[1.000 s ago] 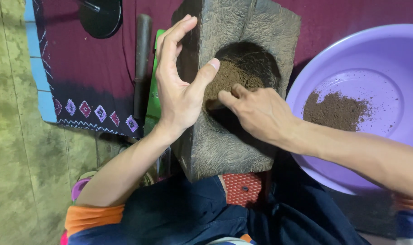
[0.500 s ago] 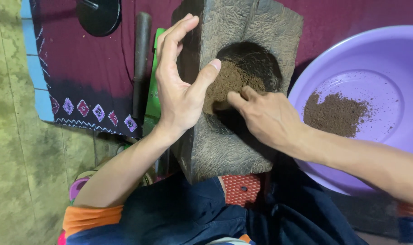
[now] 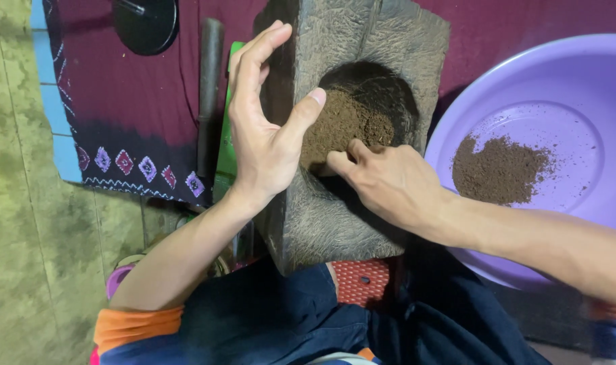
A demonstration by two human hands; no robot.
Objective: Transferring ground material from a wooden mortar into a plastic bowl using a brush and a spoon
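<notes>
Fingers of right hand scoop brown powder in mortar; left hand spread open

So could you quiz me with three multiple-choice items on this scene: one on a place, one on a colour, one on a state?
1. Where does the smaller heap of brown powder lie?
A. in the basin
B. on the cloth
C. on the floor

2. What colour is the basin?
A. green
B. purple
C. white

3. How is the left hand?
A. a closed fist
B. open, thumb at the mortar's hollow
C. flat on the floor

Answers:
1 A: the powder heap lies inside the basin.
2 B: its wall is purple.
3 B: the left hand is spread beside the stone mortar, while the right hand reaches into the powder there.
</notes>
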